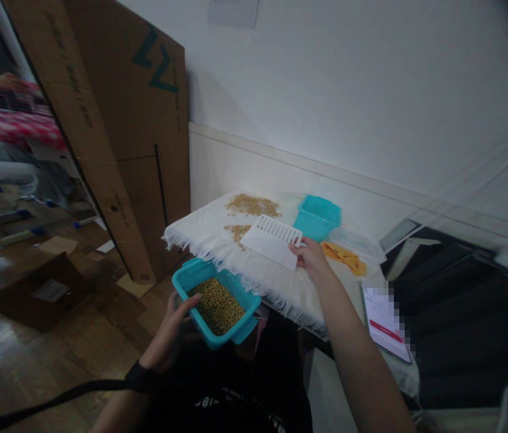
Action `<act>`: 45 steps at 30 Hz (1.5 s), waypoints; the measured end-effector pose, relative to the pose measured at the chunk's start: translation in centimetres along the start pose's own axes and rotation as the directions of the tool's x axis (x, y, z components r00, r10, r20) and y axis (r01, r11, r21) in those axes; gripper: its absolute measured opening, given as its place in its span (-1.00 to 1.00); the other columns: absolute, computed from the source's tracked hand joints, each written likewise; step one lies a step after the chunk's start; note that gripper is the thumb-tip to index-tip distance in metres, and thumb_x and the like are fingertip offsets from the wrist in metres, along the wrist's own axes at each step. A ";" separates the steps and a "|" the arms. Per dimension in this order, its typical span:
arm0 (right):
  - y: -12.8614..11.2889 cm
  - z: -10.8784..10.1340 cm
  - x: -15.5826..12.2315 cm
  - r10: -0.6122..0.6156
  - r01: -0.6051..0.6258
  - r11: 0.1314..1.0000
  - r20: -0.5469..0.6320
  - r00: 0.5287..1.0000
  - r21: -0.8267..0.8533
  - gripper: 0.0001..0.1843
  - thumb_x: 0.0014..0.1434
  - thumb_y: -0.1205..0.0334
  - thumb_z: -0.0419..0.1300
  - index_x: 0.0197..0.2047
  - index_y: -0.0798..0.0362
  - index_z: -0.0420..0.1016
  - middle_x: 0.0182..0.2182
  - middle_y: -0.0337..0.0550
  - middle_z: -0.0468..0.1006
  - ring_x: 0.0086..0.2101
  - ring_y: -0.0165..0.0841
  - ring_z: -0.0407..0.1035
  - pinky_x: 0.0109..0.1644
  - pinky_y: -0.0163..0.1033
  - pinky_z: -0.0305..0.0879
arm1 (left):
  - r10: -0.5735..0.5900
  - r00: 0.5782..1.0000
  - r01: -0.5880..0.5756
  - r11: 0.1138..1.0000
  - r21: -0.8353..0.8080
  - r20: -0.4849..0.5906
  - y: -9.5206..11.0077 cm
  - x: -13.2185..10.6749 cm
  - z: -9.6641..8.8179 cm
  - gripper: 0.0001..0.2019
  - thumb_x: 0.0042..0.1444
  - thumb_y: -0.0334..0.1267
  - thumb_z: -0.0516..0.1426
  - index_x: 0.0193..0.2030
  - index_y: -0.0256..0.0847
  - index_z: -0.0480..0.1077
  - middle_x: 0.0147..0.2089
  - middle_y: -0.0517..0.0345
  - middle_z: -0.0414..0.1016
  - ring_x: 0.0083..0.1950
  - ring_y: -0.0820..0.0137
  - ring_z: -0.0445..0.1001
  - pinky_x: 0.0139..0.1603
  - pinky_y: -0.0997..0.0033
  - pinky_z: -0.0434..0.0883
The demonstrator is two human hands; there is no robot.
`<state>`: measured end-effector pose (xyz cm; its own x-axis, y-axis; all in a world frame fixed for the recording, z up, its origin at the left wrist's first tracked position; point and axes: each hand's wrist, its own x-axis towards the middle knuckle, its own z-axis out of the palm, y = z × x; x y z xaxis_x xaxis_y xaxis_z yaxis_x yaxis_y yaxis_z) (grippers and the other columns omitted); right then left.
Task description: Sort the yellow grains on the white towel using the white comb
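My left hand (178, 320) grips the near-left wall of a teal plastic bin (248, 328), thumb over the rim. Many small round tan beans (218, 305) lie inside it. The bin is held below the table's front edge, under the cloth fringe. My right hand (309, 257) pinches the right side of a white slotted plastic scraper (272, 243), which lies low over the cloth. Beside the scraper's left edge is a small patch of beans (238, 231). A larger spread of beans (254, 205) lies farther back.
A white fringed cloth (199, 231) covers the table. Behind my right hand stand a second teal bin (319, 218), a clear lid (362, 242) and a yellow cloth (344, 257). A clipboard (384, 322) with a red pen lies right. A tall cardboard box (131, 138) stands left; another person's hand (8, 82) shows beyond.
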<state>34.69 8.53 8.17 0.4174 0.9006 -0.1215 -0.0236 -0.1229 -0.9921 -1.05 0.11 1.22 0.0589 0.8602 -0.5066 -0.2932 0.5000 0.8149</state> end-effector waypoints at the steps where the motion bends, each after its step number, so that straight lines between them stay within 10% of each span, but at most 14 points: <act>1: 0.0 0.0 0.0 0.002 -0.002 1.000 0.006 1.000 -0.007 -0.57 -0.19 0.32 0.45 -0.20 -0.03 0.49 -0.41 -0.25 0.65 -0.36 -0.22 0.58 -0.31 -0.16 0.55 | 0.001 1.000 -0.001 1.000 -0.001 0.001 0.0 0.0 0.0 -0.08 0.04 0.09 0.39 0.48 0.18 0.06 0.20 -0.10 0.54 -0.14 0.08 0.70 -0.19 -0.03 0.67; 29: -0.1 -0.1 -0.3 0.029 -0.029 0.999 0.047 0.998 -0.017 -0.59 -0.18 0.33 0.45 -0.19 -0.03 0.53 -0.41 -0.24 0.68 -0.40 -0.24 0.57 -0.34 -0.20 0.53 | 0.007 0.999 -0.007 1.000 0.010 -0.039 0.1 -0.1 0.2 -0.12 0.01 0.08 0.41 0.43 0.13 0.15 0.24 -0.14 0.52 -0.04 0.00 0.68 -0.21 -0.06 0.69; 45: 0.1 0.3 -1.0 -0.054 0.061 0.998 0.256 0.965 -0.022 -0.40 -0.28 0.13 0.61 -0.15 -0.01 0.50 -0.33 -0.16 0.70 -0.37 -0.21 0.59 -0.28 -0.13 0.56 | 0.071 0.997 -0.071 0.997 0.018 -0.030 1.1 -1.4 0.5 -0.21 0.14 0.05 0.32 0.45 0.15 0.10 0.25 -0.09 0.48 -0.14 0.13 0.69 -0.25 0.10 0.66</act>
<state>34.02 7.69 8.16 0.1718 0.9825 -0.0718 0.0216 -0.0766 -0.9968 -0.97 -0.51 2.97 0.0095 0.8903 -0.4553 -0.2793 0.4396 0.8537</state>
